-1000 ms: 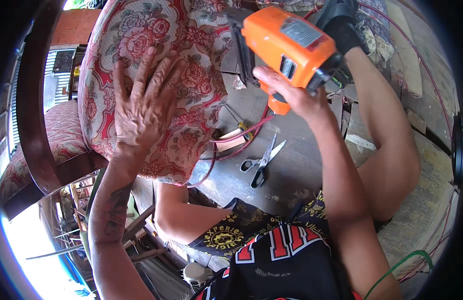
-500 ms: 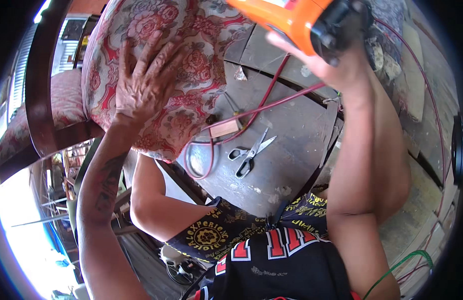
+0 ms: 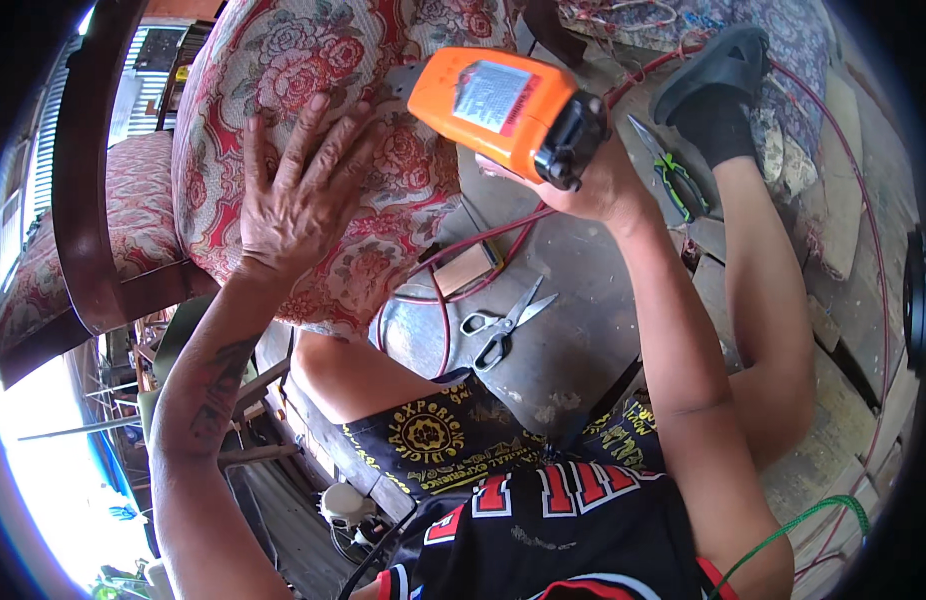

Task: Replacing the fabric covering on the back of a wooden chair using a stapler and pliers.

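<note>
Fingers spread, my left hand (image 3: pixel 298 195) lies flat on a padded seat covered in red and cream floral fabric (image 3: pixel 328 45). My right hand (image 3: pixel 598 190) is wrapped round the handle of an orange air staple gun (image 3: pixel 438 95) with a black rear cap. The metal nose of the gun is over the seat fabric, just right of my left fingertips; I cannot tell if it touches. The fabric's loose lower edge drapes toward my knee. Below the gun, scissors (image 3: pixel 495 335) with black and grey handles lie partly spread on the grey board.
A small wooden block (image 3: pixel 463 270) lies beside loops of red hose (image 3: pixel 445 325). Green and black pliers (image 3: pixel 678 185) rest near my shoe (image 3: pixel 713 75). A dark wooden chair frame (image 3: pixel 80 190) stands at left. Patterned fabric (image 3: pixel 783 45) lies at the far right.
My right hand has brought the staple gun left and down over the seat fabric. My left hand stays spread on the seat. The pliers and my shoe now show.
</note>
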Tool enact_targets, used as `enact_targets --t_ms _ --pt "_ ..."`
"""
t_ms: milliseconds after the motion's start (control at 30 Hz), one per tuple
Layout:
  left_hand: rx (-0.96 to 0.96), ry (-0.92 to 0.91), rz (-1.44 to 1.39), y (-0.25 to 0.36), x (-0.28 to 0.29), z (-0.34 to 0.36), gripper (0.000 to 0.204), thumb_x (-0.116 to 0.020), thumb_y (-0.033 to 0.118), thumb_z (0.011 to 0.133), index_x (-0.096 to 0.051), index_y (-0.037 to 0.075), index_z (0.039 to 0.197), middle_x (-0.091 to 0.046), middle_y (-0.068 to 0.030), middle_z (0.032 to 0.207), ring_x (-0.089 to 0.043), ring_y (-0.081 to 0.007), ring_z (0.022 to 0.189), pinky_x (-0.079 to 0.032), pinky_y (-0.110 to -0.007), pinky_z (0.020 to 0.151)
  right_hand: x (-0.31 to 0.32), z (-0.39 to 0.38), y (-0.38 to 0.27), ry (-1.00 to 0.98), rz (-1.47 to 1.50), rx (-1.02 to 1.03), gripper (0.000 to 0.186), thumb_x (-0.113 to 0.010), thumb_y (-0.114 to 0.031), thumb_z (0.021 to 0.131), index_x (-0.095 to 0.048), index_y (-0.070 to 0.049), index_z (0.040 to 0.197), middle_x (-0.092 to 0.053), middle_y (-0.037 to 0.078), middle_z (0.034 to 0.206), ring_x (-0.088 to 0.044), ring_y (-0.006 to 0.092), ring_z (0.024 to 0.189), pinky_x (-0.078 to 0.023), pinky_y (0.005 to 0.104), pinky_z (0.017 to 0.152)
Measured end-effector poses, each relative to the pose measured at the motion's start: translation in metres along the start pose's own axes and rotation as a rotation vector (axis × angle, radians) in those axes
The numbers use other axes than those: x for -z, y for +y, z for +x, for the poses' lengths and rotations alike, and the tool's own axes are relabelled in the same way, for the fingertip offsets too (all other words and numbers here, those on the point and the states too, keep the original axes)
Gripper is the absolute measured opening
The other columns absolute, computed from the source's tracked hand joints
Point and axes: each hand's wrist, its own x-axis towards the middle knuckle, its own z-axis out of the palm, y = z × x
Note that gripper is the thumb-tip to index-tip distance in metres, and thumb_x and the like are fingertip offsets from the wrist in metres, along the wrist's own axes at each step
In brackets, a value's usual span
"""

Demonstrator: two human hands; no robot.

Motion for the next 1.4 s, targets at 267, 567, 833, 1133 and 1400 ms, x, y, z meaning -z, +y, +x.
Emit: enact_targets --t_ms 267,567,833,1133,1400 --pt "-0.002 -0.029 0.050 0.002 -0.003 0.000 0.065 -0.065 0.042 0.090 -0.046 0.035 0.152 -0.032 0.0080 0.164 -0.022 -0.0233 0.154 -0.016 -0.068 0.118 -0.051 -0.045 0.029 0.116 -0.042 0.010 0.035 -0.079 -0.031 0.074 -0.069 -0.026 0.107 -0.070 -0.005 0.109 -0.061 0.0169 0.103 -0.037 0.0366 0.100" --pt "0.008 0.000 0.054 0.002 -0.005 0.000 0.065 -0.067 0.044 0.089 -0.049 0.035 0.150 -0.034 0.0089 0.163 -0.023 -0.0233 0.154 -0.011 -0.068 0.120 -0.050 -0.044 0.028 0.074 -0.136 0.081 0.083 -0.091 -0.026 0.063 -0.050 -0.011 0.134 -0.060 0.006 0.117 -0.061 0.0200 0.107 -0.046 0.0336 0.100" --pt "0.004 0.002 0.081 0.002 -0.004 -0.001 0.064 -0.067 0.047 0.087 -0.050 0.036 0.148 -0.034 0.0089 0.163 -0.023 -0.0230 0.154 -0.013 -0.067 0.120 -0.049 -0.048 0.024 -0.004 0.043 -0.210 0.085 -0.092 -0.026 0.062 -0.049 -0.011 0.134 -0.058 0.009 0.120 -0.061 0.0218 0.110 -0.049 0.0344 0.101" --pt "0.019 -0.015 0.064 0.002 -0.003 -0.001 0.066 -0.068 0.048 0.086 -0.050 0.036 0.149 -0.032 0.0090 0.163 -0.023 -0.0230 0.154 -0.014 -0.067 0.120 -0.040 -0.031 0.007 -0.043 -0.080 -0.111 0.055 -0.083 -0.029 0.071 -0.063 -0.017 0.120 -0.070 0.003 0.110 -0.061 0.0209 0.108 -0.049 0.0380 0.096" --pt "0.023 -0.035 0.051 0.005 -0.001 -0.004 0.067 -0.064 0.041 0.091 -0.043 0.033 0.154 -0.028 0.0086 0.165 -0.022 -0.0223 0.154 -0.015 -0.064 0.121 -0.039 -0.030 0.008 0.098 0.034 0.039 0.024 -0.076 -0.024 0.077 -0.069 -0.019 0.100 -0.075 -0.001 0.098 -0.068 0.0181 0.095 -0.044 0.0373 0.090"
